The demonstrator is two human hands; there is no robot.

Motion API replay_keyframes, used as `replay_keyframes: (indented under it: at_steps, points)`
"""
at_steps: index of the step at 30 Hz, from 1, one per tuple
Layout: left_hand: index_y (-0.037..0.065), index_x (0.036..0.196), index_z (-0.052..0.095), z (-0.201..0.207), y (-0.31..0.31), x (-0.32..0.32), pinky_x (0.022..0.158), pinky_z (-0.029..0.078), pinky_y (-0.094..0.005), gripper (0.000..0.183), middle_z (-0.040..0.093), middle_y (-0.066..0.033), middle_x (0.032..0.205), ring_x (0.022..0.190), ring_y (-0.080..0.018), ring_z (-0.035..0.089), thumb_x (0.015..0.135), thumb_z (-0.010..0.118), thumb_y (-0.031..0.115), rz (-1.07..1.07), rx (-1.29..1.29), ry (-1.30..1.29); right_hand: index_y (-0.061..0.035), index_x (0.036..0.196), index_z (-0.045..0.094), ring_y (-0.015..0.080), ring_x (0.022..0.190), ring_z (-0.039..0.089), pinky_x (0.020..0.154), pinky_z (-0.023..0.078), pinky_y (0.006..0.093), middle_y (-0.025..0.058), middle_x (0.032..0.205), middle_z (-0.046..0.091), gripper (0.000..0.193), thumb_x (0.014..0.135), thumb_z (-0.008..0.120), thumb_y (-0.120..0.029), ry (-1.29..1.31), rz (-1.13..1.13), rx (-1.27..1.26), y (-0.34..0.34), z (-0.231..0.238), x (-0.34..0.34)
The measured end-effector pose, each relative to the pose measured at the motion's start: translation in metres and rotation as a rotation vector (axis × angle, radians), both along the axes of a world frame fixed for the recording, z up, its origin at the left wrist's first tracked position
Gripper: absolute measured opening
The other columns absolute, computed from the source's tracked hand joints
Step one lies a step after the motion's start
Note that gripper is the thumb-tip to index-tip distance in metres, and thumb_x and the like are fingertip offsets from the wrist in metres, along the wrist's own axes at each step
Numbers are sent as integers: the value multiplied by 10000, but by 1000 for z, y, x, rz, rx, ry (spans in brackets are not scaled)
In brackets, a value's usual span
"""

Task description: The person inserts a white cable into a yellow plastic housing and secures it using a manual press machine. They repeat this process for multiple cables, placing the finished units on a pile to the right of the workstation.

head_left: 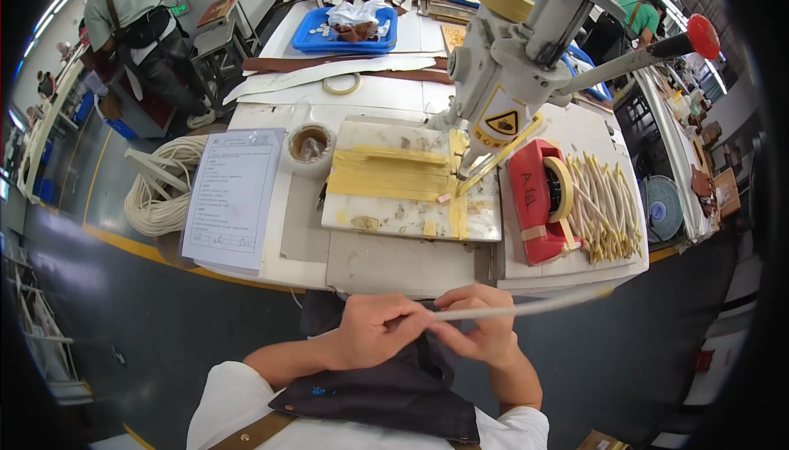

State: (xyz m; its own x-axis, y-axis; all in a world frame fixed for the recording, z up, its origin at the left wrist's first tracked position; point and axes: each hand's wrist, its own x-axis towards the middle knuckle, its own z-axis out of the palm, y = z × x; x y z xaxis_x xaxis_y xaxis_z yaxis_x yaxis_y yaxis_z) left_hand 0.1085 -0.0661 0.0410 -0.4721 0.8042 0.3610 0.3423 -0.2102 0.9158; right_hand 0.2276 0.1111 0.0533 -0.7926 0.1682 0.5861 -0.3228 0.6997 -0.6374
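Just in front of my body, both hands are at a short pale cord (526, 309) that stretches out to the right and ends in a yellow tip. My left hand (378, 331) is closed, pinching the cord's near end between thumb and fingers. Closed as well, my right hand (485, 323) has its fingers curled behind the cord and its thumb below it; the grip is partly hidden. Beyond my hands lies a white board (386, 216) crossed with yellow tape. A hand press (501, 72) with a red-knobbed lever stands over its right side.
A red tape dispenser (526, 203) stands right of the board, beside a heap of yellow-tipped cords (604, 212). To the left are a clear tape roll (311, 150), a printed sheet (234, 199) and a cord coil (164, 187). A blue tray (308, 39) sits farther back. People work nearby.
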Motion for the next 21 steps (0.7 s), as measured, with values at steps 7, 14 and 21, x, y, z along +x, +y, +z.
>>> replay_keyframes:
  at_steps: [7,14,21]
  points:
    - [26,1090,674,16,4,11,466,463,-225,259,691,-67,765,551,-83,605,912,782,179,110,4,-244,-135,838,643,167,625,650,540,481,292,6,873,716,263,723,866,-214,-72,-39,260,8,19,6]
    - [14,1011,669,-4,11,9,497,507,-267,280,677,-55,796,584,-168,628,831,834,151,269,169,665,-126,868,637,173,647,654,547,471,300,8,887,716,240,690,792,-78,-79,-92,356,12,19,6]
    - [-18,965,666,-2,8,13,518,496,-292,165,645,-80,730,597,-177,632,962,699,144,-28,-20,223,-78,831,716,210,663,706,582,544,306,47,780,730,219,657,784,37,-5,-106,86,7,-3,5]
